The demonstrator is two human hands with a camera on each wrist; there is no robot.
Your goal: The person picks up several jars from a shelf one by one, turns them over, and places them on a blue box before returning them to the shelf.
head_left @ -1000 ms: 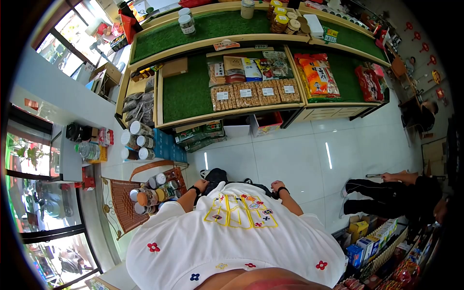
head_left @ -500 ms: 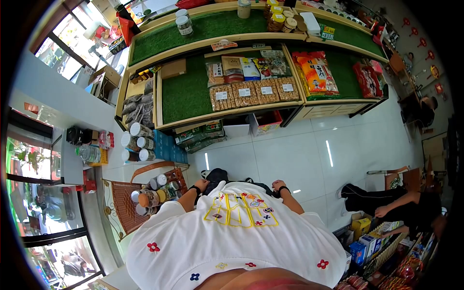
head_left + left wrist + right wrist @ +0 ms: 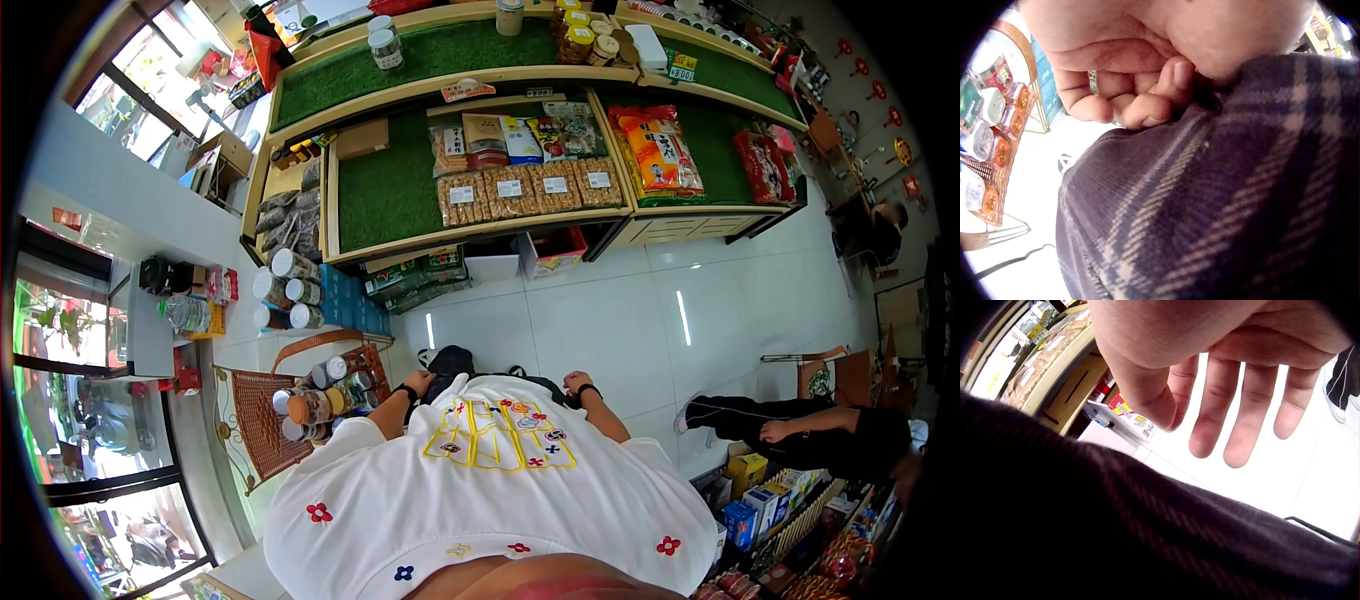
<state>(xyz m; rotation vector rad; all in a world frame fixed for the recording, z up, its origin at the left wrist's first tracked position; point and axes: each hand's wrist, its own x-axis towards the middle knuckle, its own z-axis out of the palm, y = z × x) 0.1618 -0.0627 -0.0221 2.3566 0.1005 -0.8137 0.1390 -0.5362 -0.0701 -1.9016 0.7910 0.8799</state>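
Observation:
My left hand (image 3: 418, 382) hangs beside my hip, its fingers loosely curled and nothing in it. In the left wrist view the fingertips lie right at the dark plaid cloth (image 3: 1166, 187) over my leg. My right hand (image 3: 576, 383) hangs on the other side, and in the right wrist view its fingers (image 3: 1213, 412) point down, slightly spread, with the palm bare. Plaid cloth (image 3: 1116, 506) also fills the lower part of that view. Nearest to the left hand is a wicker stand (image 3: 262, 425) with several lidded jars (image 3: 310, 405).
Ahead stands a wooden display shelf (image 3: 480, 232) lined with green turf, bearing bagged snacks (image 3: 510, 190) and jars (image 3: 385, 48). More jars (image 3: 292, 265) stand by a blue box (image 3: 350, 300) at left. Another person (image 3: 790, 425) is at right, beside boxed goods (image 3: 765, 505).
The person at right has let go of or moved away from the chair and shifted slightly, one arm now along the legs. My hands have stayed in place.

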